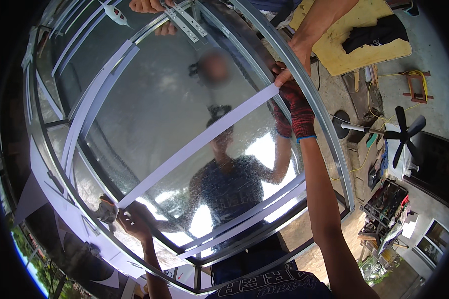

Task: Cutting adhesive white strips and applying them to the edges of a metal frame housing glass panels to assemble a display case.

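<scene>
A long white strip [199,142] runs diagonally over a shiny, mirror-like panel [159,94] set in a metal frame. At its lower left end, the fingers of my left hand [133,222] are closed around the tip, beside a crumpled grey thing [106,211] whose kind I cannot make out. My right hand [299,109], in a red and black knitted glove with a blue cuff, is closed at the upper right end, its fingertips partly hidden. Another person's bare hand [287,74] pinches that same end. The panel reflects my arms.
Further white strips [95,94] lie along the frame's left side. Another person's hand [147,6] is at the top, near perforated metal rails [187,22] and a white-handled tool [115,14]. The metal frame edge [329,134] curves past my right arm. A fan [404,135] stands at right.
</scene>
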Demonstrator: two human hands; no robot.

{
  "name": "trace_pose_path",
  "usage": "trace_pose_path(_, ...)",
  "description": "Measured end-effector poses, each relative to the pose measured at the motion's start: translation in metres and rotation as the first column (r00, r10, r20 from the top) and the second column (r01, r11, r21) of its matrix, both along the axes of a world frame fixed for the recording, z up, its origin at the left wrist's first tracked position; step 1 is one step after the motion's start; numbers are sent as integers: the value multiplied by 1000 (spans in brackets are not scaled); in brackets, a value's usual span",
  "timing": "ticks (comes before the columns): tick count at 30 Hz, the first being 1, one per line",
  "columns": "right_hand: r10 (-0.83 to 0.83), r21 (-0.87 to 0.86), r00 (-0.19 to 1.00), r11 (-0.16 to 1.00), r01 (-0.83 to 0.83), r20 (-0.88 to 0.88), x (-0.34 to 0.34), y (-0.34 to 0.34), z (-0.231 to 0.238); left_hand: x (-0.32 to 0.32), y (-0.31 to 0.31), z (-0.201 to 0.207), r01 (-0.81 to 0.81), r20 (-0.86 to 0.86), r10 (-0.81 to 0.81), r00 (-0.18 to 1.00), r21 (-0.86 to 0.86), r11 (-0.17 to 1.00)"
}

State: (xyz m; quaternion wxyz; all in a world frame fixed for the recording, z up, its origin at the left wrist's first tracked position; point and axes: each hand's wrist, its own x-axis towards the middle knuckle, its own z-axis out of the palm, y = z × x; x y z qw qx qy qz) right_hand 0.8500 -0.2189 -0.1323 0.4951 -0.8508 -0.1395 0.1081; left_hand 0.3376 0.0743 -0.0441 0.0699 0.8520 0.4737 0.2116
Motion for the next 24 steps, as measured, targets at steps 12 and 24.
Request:
trace_pose_path(12, -158, 66, 952, 981, 181, -262, -10, 14, 77, 8, -3, -12, -8, 106, 20, 994, -106, 994)
trace_pose_path(24, 42, 385, 953, 919, 81, -301, 2, -3, 60, -13, 3, -29, -147, 322, 278, 905, -376, 915)
